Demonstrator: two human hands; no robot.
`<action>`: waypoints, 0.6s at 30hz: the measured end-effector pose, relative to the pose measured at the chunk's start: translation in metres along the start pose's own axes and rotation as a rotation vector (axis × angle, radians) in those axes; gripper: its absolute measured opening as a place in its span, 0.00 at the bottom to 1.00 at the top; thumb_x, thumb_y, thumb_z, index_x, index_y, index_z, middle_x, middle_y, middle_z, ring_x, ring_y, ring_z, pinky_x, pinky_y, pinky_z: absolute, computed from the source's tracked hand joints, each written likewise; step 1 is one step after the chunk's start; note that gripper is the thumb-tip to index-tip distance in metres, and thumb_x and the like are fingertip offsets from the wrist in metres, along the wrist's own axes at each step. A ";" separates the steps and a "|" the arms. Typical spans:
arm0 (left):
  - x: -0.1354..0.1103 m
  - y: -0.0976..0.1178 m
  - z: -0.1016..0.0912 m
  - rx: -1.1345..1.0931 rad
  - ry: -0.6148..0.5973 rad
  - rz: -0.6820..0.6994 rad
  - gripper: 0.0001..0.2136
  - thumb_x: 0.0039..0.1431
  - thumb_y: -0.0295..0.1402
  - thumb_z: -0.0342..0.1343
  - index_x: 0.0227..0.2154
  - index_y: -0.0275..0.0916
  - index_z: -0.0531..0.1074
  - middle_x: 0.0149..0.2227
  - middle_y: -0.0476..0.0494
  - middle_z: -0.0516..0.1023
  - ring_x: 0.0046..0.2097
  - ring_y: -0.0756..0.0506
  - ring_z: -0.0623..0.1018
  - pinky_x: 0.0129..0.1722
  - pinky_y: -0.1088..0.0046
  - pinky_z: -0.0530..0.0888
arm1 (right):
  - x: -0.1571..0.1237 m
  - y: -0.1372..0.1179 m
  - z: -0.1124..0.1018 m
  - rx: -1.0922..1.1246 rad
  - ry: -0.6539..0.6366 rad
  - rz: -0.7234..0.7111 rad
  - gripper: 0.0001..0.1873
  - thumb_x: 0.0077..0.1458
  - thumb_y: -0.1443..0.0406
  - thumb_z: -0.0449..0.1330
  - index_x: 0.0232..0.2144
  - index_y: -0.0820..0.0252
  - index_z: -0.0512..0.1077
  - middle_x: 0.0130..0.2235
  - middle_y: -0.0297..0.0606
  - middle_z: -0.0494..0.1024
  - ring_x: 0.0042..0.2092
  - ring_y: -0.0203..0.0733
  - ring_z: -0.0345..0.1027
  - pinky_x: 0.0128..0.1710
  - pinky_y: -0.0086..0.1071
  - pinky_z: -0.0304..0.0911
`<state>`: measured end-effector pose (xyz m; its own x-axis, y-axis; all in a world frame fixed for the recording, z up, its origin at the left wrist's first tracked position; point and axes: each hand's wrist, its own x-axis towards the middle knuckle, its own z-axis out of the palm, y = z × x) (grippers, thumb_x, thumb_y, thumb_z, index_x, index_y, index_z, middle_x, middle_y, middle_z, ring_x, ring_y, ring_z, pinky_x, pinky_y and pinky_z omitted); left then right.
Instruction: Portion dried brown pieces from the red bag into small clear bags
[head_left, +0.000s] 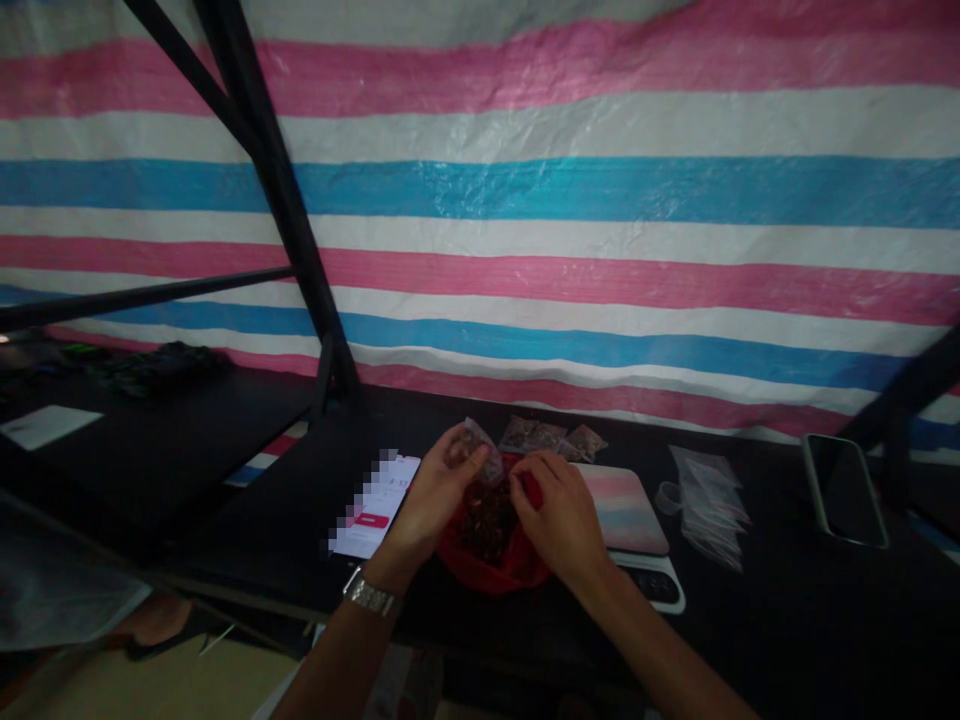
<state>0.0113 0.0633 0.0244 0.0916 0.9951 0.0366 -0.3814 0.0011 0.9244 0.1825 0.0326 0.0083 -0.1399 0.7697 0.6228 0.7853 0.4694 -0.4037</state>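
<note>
Pouch (491, 464) of clear plastic sits pinched in the left hand (441, 482), above the open red bag (495, 578), the curled right hand (561, 512) just beside, its grip unclear.

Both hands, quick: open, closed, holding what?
Left hand: closed, holding a small clear bag.
Right hand: fingers curled by the red container; grip cannot be told.

The left forearm (341, 645) slants up and rightward, the right forearm (660, 645) up and leftward. The left hand (436, 490) closes in a pinch, thumb (475, 461) extended. The right hand (562, 510), back upward, curls near it, its fingers bent; whether they grip is unclear.
</note>
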 end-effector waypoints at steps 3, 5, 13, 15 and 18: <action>-0.001 0.001 -0.005 0.059 -0.003 0.026 0.32 0.43 0.33 0.78 0.53 0.40 0.74 0.42 0.47 0.86 0.46 0.45 0.84 0.49 0.69 0.77 | 0.000 0.004 -0.001 0.029 0.006 0.048 0.08 0.64 0.71 0.59 0.39 0.56 0.77 0.43 0.42 0.82 0.47 0.52 0.76 0.49 0.45 0.68; -0.002 0.001 -0.007 0.093 -0.036 0.019 0.32 0.41 0.31 0.78 0.52 0.39 0.75 0.42 0.45 0.87 0.46 0.43 0.84 0.51 0.67 0.77 | 0.002 0.006 -0.004 0.052 0.034 0.084 0.08 0.64 0.70 0.58 0.39 0.56 0.77 0.43 0.42 0.82 0.47 0.52 0.76 0.50 0.45 0.68; -0.008 0.000 -0.004 0.232 -0.141 0.132 0.27 0.48 0.29 0.71 0.52 0.42 0.73 0.48 0.42 0.86 0.52 0.40 0.84 0.56 0.62 0.78 | 0.006 -0.007 -0.016 0.253 0.049 0.055 0.12 0.66 0.66 0.57 0.50 0.55 0.76 0.51 0.45 0.80 0.55 0.51 0.74 0.58 0.48 0.68; -0.009 -0.001 -0.001 0.284 -0.168 0.156 0.26 0.50 0.28 0.70 0.53 0.42 0.73 0.50 0.42 0.86 0.53 0.40 0.84 0.56 0.62 0.78 | 0.004 -0.009 -0.016 0.291 -0.007 0.054 0.20 0.64 0.63 0.62 0.58 0.54 0.73 0.58 0.47 0.78 0.60 0.53 0.71 0.63 0.50 0.66; -0.010 -0.005 0.000 0.400 -0.191 0.193 0.26 0.52 0.25 0.66 0.56 0.43 0.73 0.54 0.41 0.84 0.56 0.40 0.83 0.58 0.62 0.78 | 0.004 -0.008 -0.012 0.333 -0.105 0.069 0.35 0.58 0.61 0.69 0.66 0.53 0.66 0.65 0.49 0.73 0.65 0.56 0.67 0.67 0.55 0.62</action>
<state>0.0122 0.0534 0.0197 0.2351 0.9375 0.2564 -0.0279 -0.2572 0.9660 0.1827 0.0268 0.0222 -0.1684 0.8365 0.5214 0.5581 0.5169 -0.6491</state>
